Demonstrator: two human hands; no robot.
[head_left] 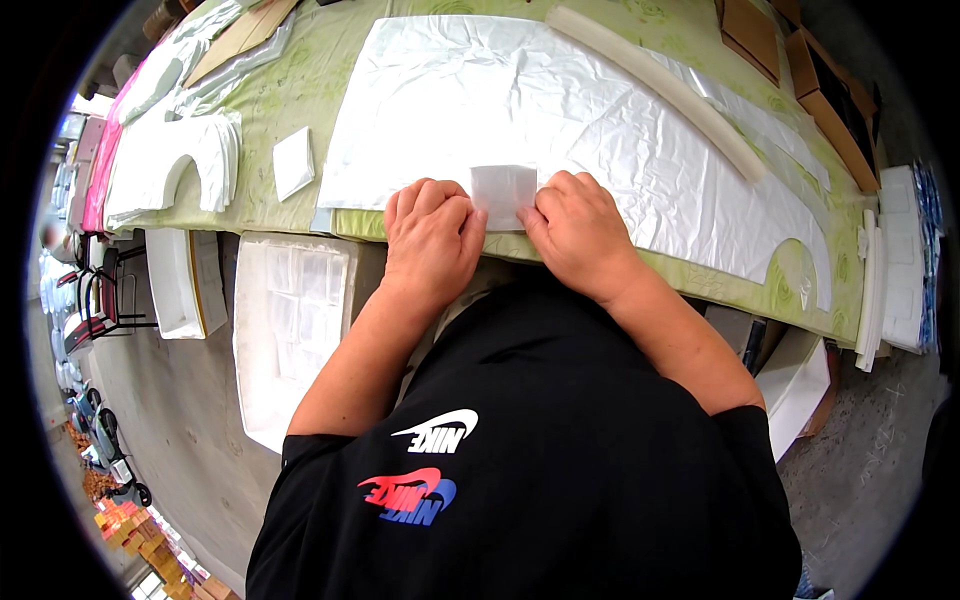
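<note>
Both hands press a small white fabric patch [503, 194] at the near edge of a large white fabric panel [560, 110] on the green-covered table [300, 90]: left hand [432, 235] and right hand [578, 225] close together, fingers curled on its side edges. Holding well likely means even pressure and the patch kept square to the hem.

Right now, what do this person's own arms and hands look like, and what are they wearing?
Both forearms are bare, with no gloves, rings, watch or bands visible on the left hand or right hand. Short black sleeves end above the elbows, part of a black T-shirt with printed logos on the chest.
</note>
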